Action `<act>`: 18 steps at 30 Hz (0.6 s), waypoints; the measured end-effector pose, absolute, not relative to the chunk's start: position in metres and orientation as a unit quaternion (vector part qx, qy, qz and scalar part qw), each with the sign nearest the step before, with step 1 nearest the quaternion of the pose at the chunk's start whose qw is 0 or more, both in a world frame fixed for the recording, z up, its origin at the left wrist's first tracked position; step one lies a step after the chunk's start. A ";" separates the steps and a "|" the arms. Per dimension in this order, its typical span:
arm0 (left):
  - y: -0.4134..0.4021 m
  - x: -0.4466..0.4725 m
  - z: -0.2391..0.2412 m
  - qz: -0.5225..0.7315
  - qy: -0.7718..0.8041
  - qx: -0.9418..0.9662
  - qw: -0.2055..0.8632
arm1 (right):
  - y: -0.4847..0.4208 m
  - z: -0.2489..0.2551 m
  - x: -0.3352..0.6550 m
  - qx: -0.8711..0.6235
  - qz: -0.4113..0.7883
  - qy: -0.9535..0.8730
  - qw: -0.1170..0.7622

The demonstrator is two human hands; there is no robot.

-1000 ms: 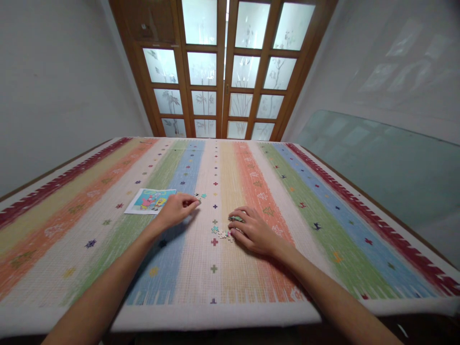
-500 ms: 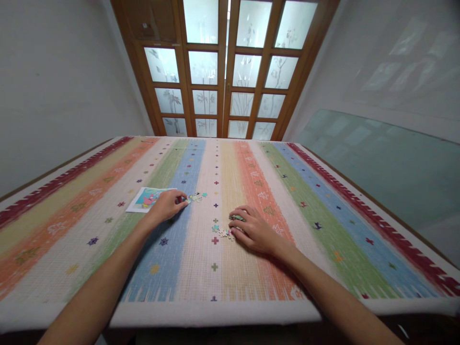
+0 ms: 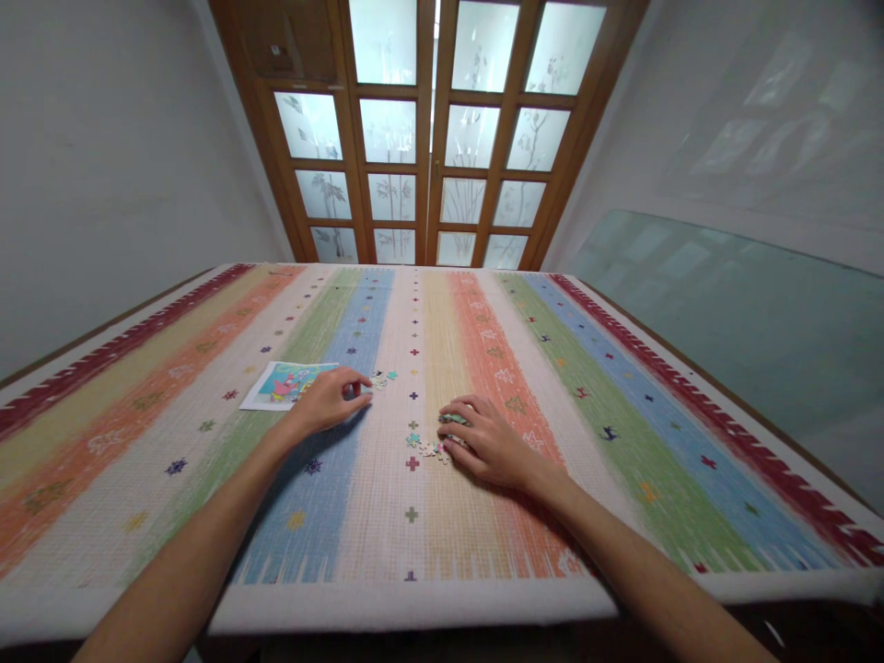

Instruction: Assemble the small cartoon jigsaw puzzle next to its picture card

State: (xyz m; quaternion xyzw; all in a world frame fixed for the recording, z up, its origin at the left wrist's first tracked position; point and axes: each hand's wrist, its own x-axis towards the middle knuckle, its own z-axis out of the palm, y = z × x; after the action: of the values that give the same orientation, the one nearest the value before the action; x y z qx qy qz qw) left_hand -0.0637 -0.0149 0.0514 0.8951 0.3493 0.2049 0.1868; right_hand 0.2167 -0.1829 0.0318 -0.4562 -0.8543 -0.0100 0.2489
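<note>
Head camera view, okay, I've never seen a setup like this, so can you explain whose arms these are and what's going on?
There's no machine: these are a person's bare arms, seen from a camera worn on their head, looking forward and down. A striped cloth covers the table. The left hand partly hides a picture card; small puzzle pieces lie just past its fingertips. The right hand rests over more pieces. Whether either hand grips one, I can't tell.

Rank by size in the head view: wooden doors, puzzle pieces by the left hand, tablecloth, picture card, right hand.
1. Tablecloth
2. Wooden doors
3. Right hand and picture card: too close to rank; the card is partly hidden
4. Puzzle pieces
</note>
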 end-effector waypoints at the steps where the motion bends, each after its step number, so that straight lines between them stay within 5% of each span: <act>1: -0.021 -0.059 0.051 0.206 0.325 0.901 0.199 | -0.183 0.032 0.216 -0.453 -0.006 -0.854 0.254; 9: -0.080 -0.020 0.043 0.154 0.154 0.934 0.282 | -0.185 0.036 0.212 -0.432 0.022 -0.863 0.261; 18: -0.083 -0.018 0.043 0.135 0.137 0.917 0.349 | -0.185 0.031 0.214 -0.425 0.015 -0.864 0.269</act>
State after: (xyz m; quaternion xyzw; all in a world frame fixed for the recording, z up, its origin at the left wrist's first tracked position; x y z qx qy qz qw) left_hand -0.0180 -0.0828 0.0426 0.9173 0.1367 0.1352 0.3488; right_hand 0.2141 -0.1847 0.0311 -0.4252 -0.8641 0.0152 0.2690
